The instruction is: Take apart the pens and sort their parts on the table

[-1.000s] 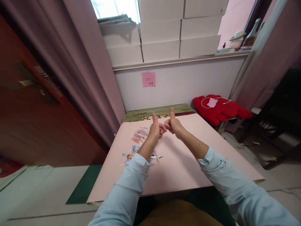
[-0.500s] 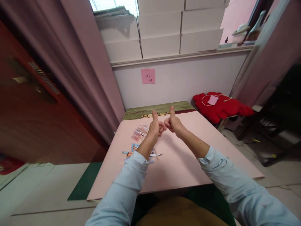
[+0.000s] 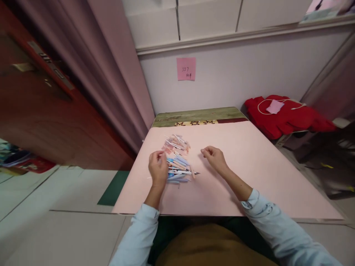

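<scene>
- Pens (image 3: 180, 172) heaped mid-frame on the counter (image 3: 222, 199), below a pink pile (image 3: 177, 143).
- My left hand (image 3: 158, 167), half-curled, hides their left edge; grip unclear.
- My right hand (image 3: 215, 158), loosely curled, seems empty.
- I seem poised; lifting a pen calls for fine pinching.

Pens (image 3: 179, 171) just beside the left hand (image 3: 158, 169) look like smooth plastic, bit of sheen. The sheet (image 3: 263, 166) under that hand and the right hand (image 3: 215, 159) is matt, kinda papery. Table strip (image 3: 199, 115) beyond both looks like wood grain. Out left of the hands: matt cloth curtain (image 3: 116, 55), glossy wood-look door (image 3: 69, 136), metal lock plate (image 3: 51, 65). Off right: dull, rumpled red cloth (image 3: 288, 120).
</scene>
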A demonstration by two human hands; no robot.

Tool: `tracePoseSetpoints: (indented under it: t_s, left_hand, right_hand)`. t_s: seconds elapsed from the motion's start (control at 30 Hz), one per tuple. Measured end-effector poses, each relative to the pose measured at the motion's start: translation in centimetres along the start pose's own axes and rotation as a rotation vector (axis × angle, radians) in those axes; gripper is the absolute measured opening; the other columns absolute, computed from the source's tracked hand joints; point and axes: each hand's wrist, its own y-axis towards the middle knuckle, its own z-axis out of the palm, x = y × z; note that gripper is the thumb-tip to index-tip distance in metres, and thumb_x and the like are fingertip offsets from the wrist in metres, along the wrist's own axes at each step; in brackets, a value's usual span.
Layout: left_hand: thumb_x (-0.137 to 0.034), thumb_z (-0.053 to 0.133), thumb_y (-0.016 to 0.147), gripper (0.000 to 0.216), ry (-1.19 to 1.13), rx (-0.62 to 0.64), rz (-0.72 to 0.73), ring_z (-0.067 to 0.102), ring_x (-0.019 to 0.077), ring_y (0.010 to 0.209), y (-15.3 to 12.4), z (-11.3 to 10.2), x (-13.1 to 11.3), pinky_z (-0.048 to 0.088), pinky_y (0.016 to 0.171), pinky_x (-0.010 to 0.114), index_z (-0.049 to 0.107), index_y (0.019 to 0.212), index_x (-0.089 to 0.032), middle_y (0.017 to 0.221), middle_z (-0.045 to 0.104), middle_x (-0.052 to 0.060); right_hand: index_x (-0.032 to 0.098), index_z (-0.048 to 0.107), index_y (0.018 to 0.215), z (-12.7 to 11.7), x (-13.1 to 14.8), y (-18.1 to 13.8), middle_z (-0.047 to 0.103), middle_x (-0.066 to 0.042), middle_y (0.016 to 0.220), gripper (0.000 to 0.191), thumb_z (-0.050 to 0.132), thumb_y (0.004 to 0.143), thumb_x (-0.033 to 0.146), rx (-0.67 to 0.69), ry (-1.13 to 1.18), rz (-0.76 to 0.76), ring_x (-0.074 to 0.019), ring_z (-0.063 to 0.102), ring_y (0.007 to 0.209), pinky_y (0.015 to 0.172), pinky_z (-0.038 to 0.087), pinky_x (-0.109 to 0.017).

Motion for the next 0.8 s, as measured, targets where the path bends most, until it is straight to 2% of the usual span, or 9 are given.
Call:
tracePoseSetpoints:
  t_s: [0.07, 0.17, 0.27, 0.33, 0.43, 0.53, 0.63, 0.8]
  left_hand:
    - [-0.033, 0.048, 0.088, 0.023, 0.093, -0.099, -0.086, 0.059, 0.0217, 0.101, -0.4, -2.1, 3.8, 0.045, 0.094, 0.037, 0.062, 0.098, -0.019, 0.106, 0.063, 0.01]
    - [-0.03, 0.044, 0.09, 0.026, 0.147, -0.114, -0.212, 0.056, 0.024, 0.114, -1.2, -3.9, 7.6, 0.042, 0.102, 0.041, 0.061, 0.105, -0.019, 0.116, 0.063, 0.012]
    - [-0.032, 0.041, 0.092, 0.03, 0.156, -0.104, -0.259, 0.055, 0.0248, 0.118, -2.1, -4.2, 8.9, 0.04, 0.105, 0.042, 0.059, 0.111, -0.018, 0.121, 0.063, 0.013]
    - [-0.034, 0.039, 0.094, 0.033, 0.165, -0.083, -0.25, 0.055, 0.0247, 0.119, -2.6, -3.9, 9.0, 0.041, 0.105, 0.042, 0.059, 0.114, -0.018, 0.122, 0.063, 0.012]
    - [-0.037, 0.038, 0.095, 0.036, 0.181, -0.034, -0.226, 0.056, 0.0241, 0.119, -2.9, -3.3, 8.8, 0.041, 0.106, 0.041, 0.059, 0.117, -0.019, 0.123, 0.063, 0.012]
    - [-0.038, 0.037, 0.096, 0.037, 0.209, 0.039, -0.189, 0.057, 0.0243, 0.119, -3.1, -2.8, 8.5, 0.042, 0.106, 0.041, 0.058, 0.121, -0.019, 0.124, 0.063, 0.011]
    - [-0.038, 0.037, 0.096, 0.039, 0.227, 0.098, -0.153, 0.056, 0.0249, 0.121, -3.2, -2.5, 8.2, 0.042, 0.106, 0.042, 0.056, 0.125, -0.019, 0.127, 0.062, 0.011]
    - [-0.039, 0.036, 0.097, 0.041, 0.227, 0.1, -0.161, 0.058, 0.0248, 0.119, -3.2, -2.4, 7.8, 0.043, 0.104, 0.041, 0.055, 0.127, -0.019, 0.127, 0.062, 0.012]
  right_hand:
    - [0.019, 0.065, 0.072, 1.4, -1.2, -0.3, 0.063, 0.0, 0.064, 0.031, 0.056, 0.082, 0.047, 0.084, -0.098, 0.037, -0.0145, 0.053, 0.06, 0.057, 0.035, -0.025]
    - [0.02, 0.065, 0.068, 3.0, -0.9, -0.5, 0.064, 0.0, 0.063, 0.032, 0.056, 0.083, 0.047, 0.256, -0.299, 0.036, -0.0144, 0.053, 0.059, 0.055, 0.031, -0.025]
    - [0.021, 0.064, 0.06, 3.6, 0.3, -0.7, 0.064, -0.002, 0.062, 0.042, 0.059, 0.08, 0.058, 0.437, -0.51, 0.009, -0.0153, 0.052, 0.057, 0.052, 0.028, -0.027]
    - [0.022, 0.064, 0.059, 3.6, 0.7, -0.9, 0.065, -0.003, 0.063, 0.043, 0.063, 0.076, 0.061, 0.498, -0.585, -0.01, -0.0162, 0.053, 0.058, 0.052, 0.027, -0.027]
    - [0.024, 0.065, 0.061, 3.3, 0.7, -1.1, 0.066, -0.002, 0.063, 0.036, 0.066, 0.075, 0.057, 0.551, -0.592, -0.014, -0.0155, 0.054, 0.058, 0.052, 0.027, -0.026]
    - [0.024, 0.065, 0.061, 3.2, 0.3, -1.0, 0.065, -0.001, 0.062, 0.03, 0.065, 0.077, 0.049, 0.552, -0.57, 0.01, -0.0147, 0.053, 0.056, 0.051, 0.027, -0.026]
    - [0.023, 0.062, 0.059, 3.2, -0.2, -0.6, 0.064, 0.0, 0.059, 0.033, 0.061, 0.08, 0.048, 0.513, -0.499, 0.038, -0.0144, 0.052, 0.054, 0.051, 0.027, -0.026]
    - [0.023, 0.057, 0.065, 3.6, -0.9, -0.3, 0.063, 0.001, 0.06, 0.033, 0.056, 0.084, 0.049, 0.32, -0.402, 0.035, -0.0145, 0.054, 0.056, 0.052, 0.029, -0.025]
